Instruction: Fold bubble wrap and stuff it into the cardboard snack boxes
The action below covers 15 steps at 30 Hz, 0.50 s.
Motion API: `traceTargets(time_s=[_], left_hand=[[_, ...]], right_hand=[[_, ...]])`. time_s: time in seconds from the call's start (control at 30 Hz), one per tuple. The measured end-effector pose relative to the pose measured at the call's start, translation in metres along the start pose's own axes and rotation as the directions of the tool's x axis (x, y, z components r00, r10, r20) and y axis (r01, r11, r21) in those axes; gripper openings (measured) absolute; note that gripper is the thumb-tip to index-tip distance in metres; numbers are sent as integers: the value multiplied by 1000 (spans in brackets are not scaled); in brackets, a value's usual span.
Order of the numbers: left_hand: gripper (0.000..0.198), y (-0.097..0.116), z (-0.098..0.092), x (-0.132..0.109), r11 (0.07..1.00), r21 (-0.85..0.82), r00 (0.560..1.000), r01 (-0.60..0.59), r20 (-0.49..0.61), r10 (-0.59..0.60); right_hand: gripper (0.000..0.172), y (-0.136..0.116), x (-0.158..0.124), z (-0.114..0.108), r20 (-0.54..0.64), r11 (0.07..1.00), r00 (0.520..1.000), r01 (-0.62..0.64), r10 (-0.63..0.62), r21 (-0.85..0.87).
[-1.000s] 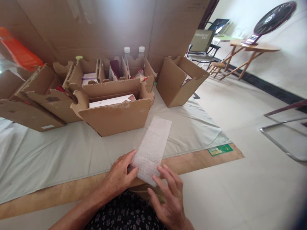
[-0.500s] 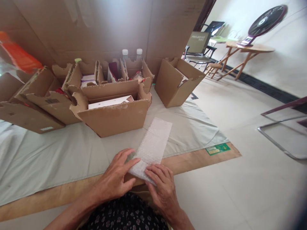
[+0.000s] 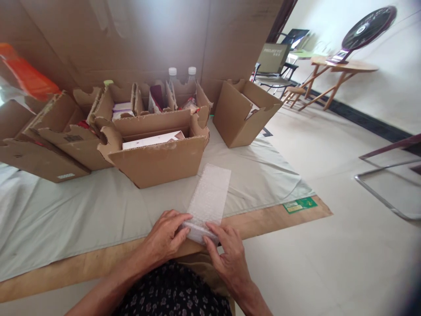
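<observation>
A strip of bubble wrap [image 3: 210, 191] lies on the cloth, its near end folded over into a thick flat roll at the table's front edge. My left hand [image 3: 169, 232] pinches the left end of that fold between thumb and fingers. At the other end, my right hand [image 3: 226, 250] grips the fold with its thumb in front and index finger on top. Whether anything is wrapped inside the fold cannot be seen. Just beyond the strip stands an open cardboard box [image 3: 158, 164] with a white box [image 3: 153, 139] inside.
More cut-open cardboard boxes [image 3: 70, 145] line the back and left, some holding packets. Another cardboard box [image 3: 245, 118] stands at the right. Two white-capped bottles [image 3: 192, 72] rise behind them, before a tall cardboard panel [image 3: 148, 39]. A fan [image 3: 365, 33] sits on a wooden table [image 3: 353, 66].
The near end of the bubble wrap has been folded further, so the flat part is shorter. My left fingers have closed on the fold, and my right hand has shifted its grip.
</observation>
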<state>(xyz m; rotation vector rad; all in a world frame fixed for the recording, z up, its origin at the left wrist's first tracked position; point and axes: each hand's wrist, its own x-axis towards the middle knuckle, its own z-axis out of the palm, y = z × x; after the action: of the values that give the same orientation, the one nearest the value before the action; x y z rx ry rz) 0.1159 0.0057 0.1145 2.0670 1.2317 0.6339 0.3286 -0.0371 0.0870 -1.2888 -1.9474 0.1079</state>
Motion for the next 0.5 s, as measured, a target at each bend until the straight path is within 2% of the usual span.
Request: traceTargets(time_s=[0.13,0.27,0.37,0.5], left_hand=[[28,0,6,9,997,76,999,-16,-44,19],[27,-3,13,13,987,145,993,-73,-82,86],[27,-4,16,11,973,211,989,-95,-94,117],[29,-3,14,0,961,250,980,-116,-128,152]], right_hand=[[28,1,-5,-4,-29,998,1000,7,-9,-68],[33,0,-13,-11,41,996,997,70,-68,-54],[32,2,-15,-11,86,993,992,94,-88,-76],[26,6,-13,-7,72,995,995,77,-72,-68]])
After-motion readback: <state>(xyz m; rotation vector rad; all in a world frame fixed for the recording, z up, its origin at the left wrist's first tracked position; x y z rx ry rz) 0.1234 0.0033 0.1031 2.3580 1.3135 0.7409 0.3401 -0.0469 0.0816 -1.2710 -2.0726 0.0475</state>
